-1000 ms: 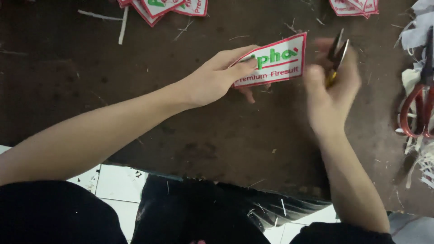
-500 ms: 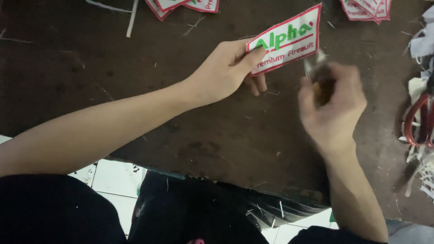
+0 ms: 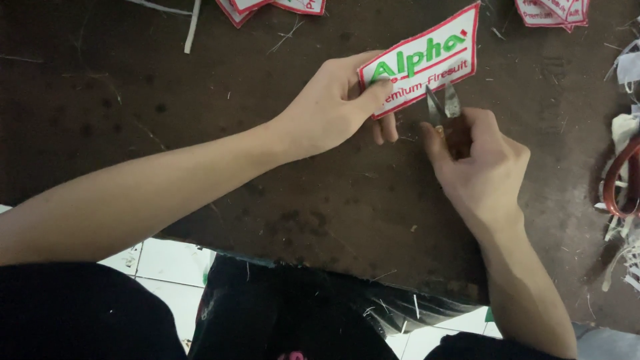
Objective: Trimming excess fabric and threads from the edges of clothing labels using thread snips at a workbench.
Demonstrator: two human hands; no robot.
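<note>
The work went on over a dark brown table (image 3: 200,133), its top worn and mottled, strewn with pale threads and thin trimmed slivers; below its near edge white floor tiles (image 3: 167,263) showed past the person's dark clothing. More red-edged patches (image 3: 270,7) lay stacked at the far edge, another small heap of patches (image 3: 553,10) sat at the far right, and white fabric scraps (image 3: 627,67) were piled along the right side, where the red handles of a larger pair of scissors (image 3: 617,183) curved among them. The left hand (image 3: 333,110) was closed on a white embroidered patch (image 3: 427,57) with a red border and green lettering, thumb pressed on its face near the left end and the fingers tucked behind, so that the patch stood tilted, its right end raised toward the far edge. The right hand (image 3: 480,167) was wrapped around small metal thread snips (image 3: 443,107), the blades slightly parted and their tips just at the patch's lower edge. The left forearm ran in from the lower left, laid diagonally across the table; the right wrist rose from the lower right, knuckles up, fingers curled over the snips.
</note>
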